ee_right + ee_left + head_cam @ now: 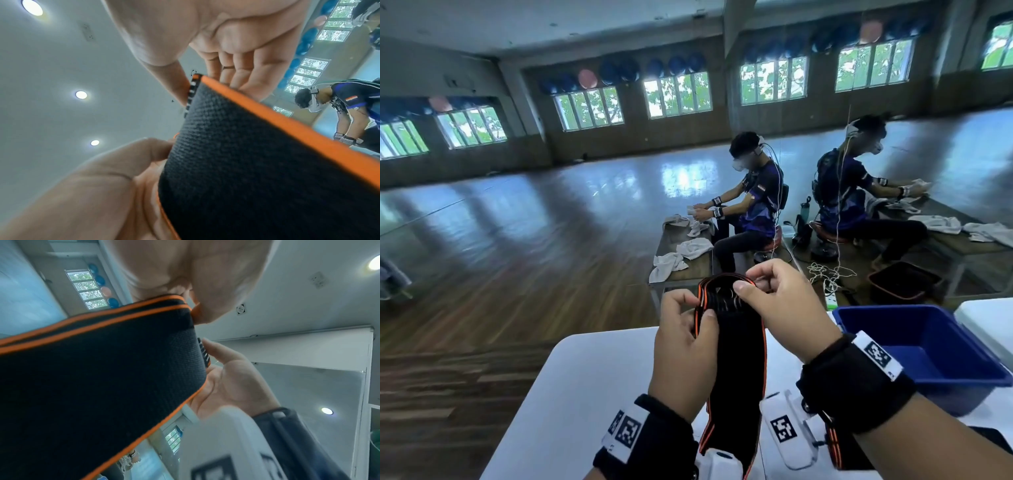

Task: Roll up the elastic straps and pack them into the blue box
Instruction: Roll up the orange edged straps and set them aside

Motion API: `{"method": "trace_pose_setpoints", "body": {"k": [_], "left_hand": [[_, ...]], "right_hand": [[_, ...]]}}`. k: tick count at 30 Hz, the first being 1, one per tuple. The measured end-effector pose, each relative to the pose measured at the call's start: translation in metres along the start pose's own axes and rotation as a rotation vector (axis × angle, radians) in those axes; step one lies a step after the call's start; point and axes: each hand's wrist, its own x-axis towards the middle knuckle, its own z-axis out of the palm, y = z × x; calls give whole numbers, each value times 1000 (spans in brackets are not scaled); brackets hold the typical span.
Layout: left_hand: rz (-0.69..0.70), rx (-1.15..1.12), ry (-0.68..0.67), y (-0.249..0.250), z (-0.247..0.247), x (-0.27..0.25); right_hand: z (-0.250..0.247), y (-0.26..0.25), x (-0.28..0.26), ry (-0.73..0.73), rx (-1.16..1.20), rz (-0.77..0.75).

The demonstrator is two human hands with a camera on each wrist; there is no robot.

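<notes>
Daylight is pouring through the windows [678, 96], glaring off the floor [681, 178]; ceiling lamps [32, 7] are flaring, edges are bending, and my hands [92, 191] are blurring close-up.

The elastic strap [736, 359] is coarse-woven matt cloth, the blue box [941, 346] smooth plastic, the floor [517, 240] glossy wood.

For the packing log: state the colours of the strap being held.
Strap: black mesh with orange edging, clearest in the right wrist view.

Head view downward; 2 wrist views upward, close, sharing strap [736, 346].
</notes>
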Motion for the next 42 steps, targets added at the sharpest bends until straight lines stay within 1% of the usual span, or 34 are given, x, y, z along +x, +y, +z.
{"method": "trace_pose_setpoints", "body": {"k": [4, 8, 13, 18, 21, 24, 27, 31, 33, 36, 39, 41, 42], "left_hand": [[40, 27, -19, -4, 2, 2], [27, 38, -56, -13, 7, 4], [-26, -18, -125, -15, 11, 0], [-81, -117, -231, -15, 12, -2], [-58, -95, -294, -16, 10, -6], [-16, -41, -303, -19, 10, -13], [-8, -27, -284, -22, 11, -18], [-30, -19, -285, -26, 11, -19], [-37, -23, -274, -28, 11, -17], [-37, -58, -266, -29, 10, -14], [-63, -118, -222, -31, 8, -4], [-98, -164, -181, -34, 5, 6], [-120, -191, -166, -37, 4, 11]], "right_hand": [[-1, 16, -26, 85, 44, -54], [3, 29, -48, 90, 112, -66], [10, 24, -52, 134, 248, -91], [14, 25, -49, 175, 275, -30], [12, 26, -47, 197, 311, -14], [11, 26, -45, 238, 285, -40], [14, 28, -46, 200, 207, -33], [13, 30, -46, 128, 320, 84], [11, 29, -47, 93, 359, 97], [12, 32, -52, 73, 367, 73], [11, 45, -65, 46, 259, 27], [10, 60, -80, -50, 109, 12], [10, 70, -89, -126, 13, 21]]}}
